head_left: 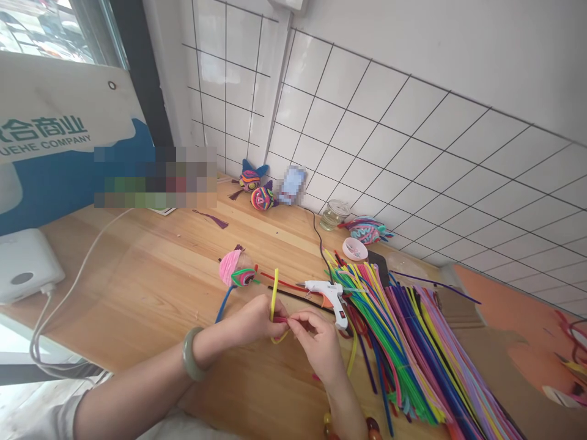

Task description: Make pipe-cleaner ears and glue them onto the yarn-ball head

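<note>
A pink stem (280,319) is pinched between the left hand (257,318) and the right hand (317,337) above the surface (160,287), a bent yellow stem (274,290) against the left one's fingers. Beyond them lie a pink ball (233,266) and, beside a stem bundle (398,342), a glue gun (323,287).

From where I stand: pale wood table (183,244), visible grain, set against a white wall. Lower wall (367,122) tiled, square white tiles, dark grout, glossy, bright reflections on the left part. Upper wall (481,49) plain white, smooth. White vertical strip (278,79) splits the tiling; white fitting (291,5) at its top, cut off. Far left: window (41,27), daylight, outside too jumbled to read. Dark frame (142,61) beside it. White-and-blue board (46,91) below window, Chinese characters plus "COMPANY". Pixelated patch hides its right end.
</note>
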Demonstrator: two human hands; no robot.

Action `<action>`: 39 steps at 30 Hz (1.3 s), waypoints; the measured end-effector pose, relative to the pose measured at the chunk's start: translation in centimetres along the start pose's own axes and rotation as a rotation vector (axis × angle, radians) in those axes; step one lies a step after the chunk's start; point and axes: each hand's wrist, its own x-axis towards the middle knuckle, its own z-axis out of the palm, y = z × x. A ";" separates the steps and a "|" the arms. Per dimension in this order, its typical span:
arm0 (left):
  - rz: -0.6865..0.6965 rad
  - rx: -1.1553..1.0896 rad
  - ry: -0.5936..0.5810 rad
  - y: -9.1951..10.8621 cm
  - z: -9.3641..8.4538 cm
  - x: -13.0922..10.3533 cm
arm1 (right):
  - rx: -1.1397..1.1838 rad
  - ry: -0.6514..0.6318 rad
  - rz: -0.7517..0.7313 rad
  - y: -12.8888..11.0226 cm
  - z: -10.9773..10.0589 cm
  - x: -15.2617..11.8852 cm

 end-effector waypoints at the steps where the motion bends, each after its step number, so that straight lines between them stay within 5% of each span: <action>1: -0.010 0.010 -0.024 -0.1 0.0 0.0 | 0.004 -0.029 0.016 0.1 -0.1 0.0; 15: 0.005 -0.065 -0.097 0.7 -0.6 0.0 | 0.094 -0.113 0.160 0.2 -0.4 -0.2; 23: 0.080 -0.436 -0.235 1.1 -0.9 0.4 | 0.316 0.136 0.293 1.9 -0.5 0.0; 30: 0.008 -0.481 -0.202 0.4 -0.8 0.6 | 0.403 0.238 0.309 2.3 -0.4 0.0; 39: -0.049 -0.525 -0.120 0.5 -0.8 0.6 | 0.300 0.183 0.305 2.1 -0.2 -0.1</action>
